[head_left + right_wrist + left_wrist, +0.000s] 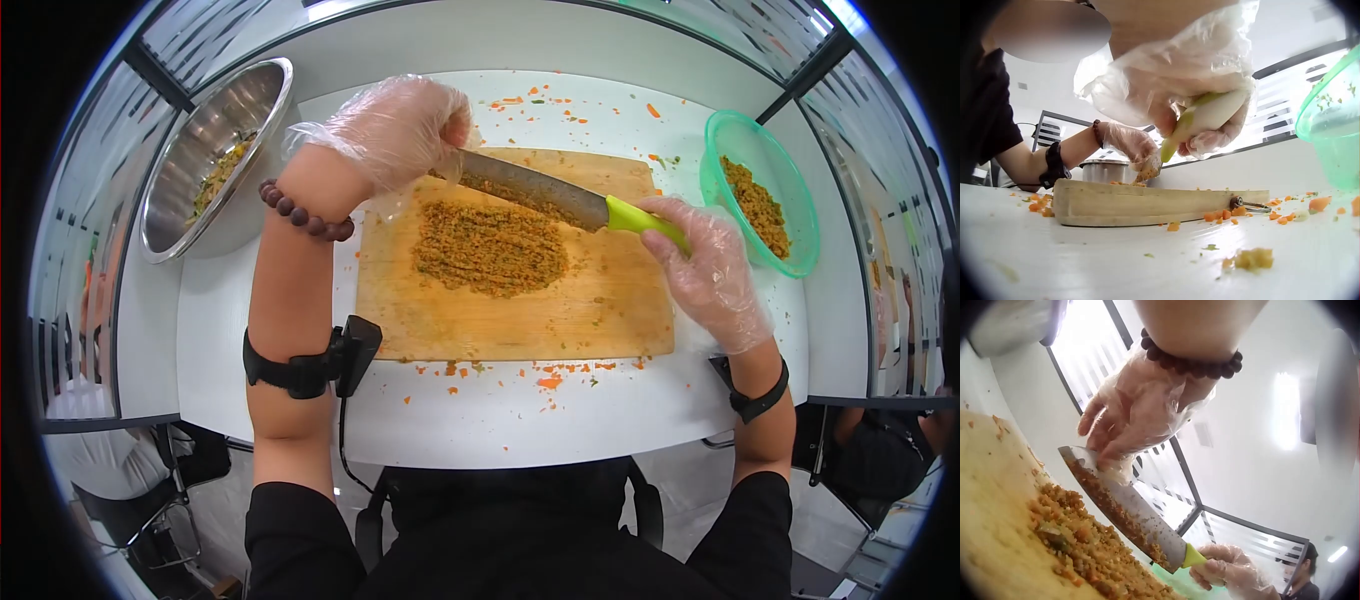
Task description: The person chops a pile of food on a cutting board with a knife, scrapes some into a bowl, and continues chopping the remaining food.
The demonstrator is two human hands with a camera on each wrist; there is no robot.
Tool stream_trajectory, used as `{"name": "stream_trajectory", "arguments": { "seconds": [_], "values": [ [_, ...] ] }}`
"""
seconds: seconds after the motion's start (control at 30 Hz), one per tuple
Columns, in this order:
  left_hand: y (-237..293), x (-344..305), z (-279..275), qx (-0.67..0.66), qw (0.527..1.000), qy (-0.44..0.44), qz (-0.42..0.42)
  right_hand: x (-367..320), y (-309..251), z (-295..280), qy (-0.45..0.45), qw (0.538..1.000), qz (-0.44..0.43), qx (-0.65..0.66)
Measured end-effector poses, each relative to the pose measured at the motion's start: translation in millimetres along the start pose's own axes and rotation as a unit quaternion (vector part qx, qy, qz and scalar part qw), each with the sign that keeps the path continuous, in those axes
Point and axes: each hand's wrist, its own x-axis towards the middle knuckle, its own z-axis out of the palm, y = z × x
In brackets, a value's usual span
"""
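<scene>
While the wooden cutting board (515, 330) is bearing minced vegetables (490, 250), the kitchen knife (565, 198) is hanging tilted above, the right hand (710, 265) gripping its green handle (630, 215), the left hand (395, 130) pinching near the tip (1071, 454). Mincing is apparently underway, the next stroke calling for a level edge.

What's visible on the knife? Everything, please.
The knife has a broad, grey, metallic-looking blade and a bright yellow-green handle. Orange-brown chopped bits cling to the blade, mostly along its lower part. It slants across the wooden board, apparently raised above the chopped mix. The gloved right hand grips the handle; the gloved left hand pinches the blade near its far end.
</scene>
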Motion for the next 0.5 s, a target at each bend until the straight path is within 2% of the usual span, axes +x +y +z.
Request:
{"name": "stream_trajectory", "arguments": {
  "seconds": [0.13,0.33,0.4,0.5],
  "values": [
    [-2.9,-2.9,2.9,-0.026,0.998,0.034,0.042,-1.2,2.4,2.8,-0.004,1.000,0.013,0.008],
    [2.8,0.9,2.7,-0.037,0.997,0.045,0.051,2.1,-4.8,-3.7,-0.145,0.985,0.079,0.057],
    [3.5,2.3,2.3,-0.030,0.996,0.057,0.061,-0.6,-3.8,-0.2,-0.129,0.985,0.056,0.104],
    [7.5,2.2,-3.7,-0.035,0.986,0.125,0.103,-1.1,-5.1,0.5,-0.089,0.984,0.039,0.150]
  ]
}}
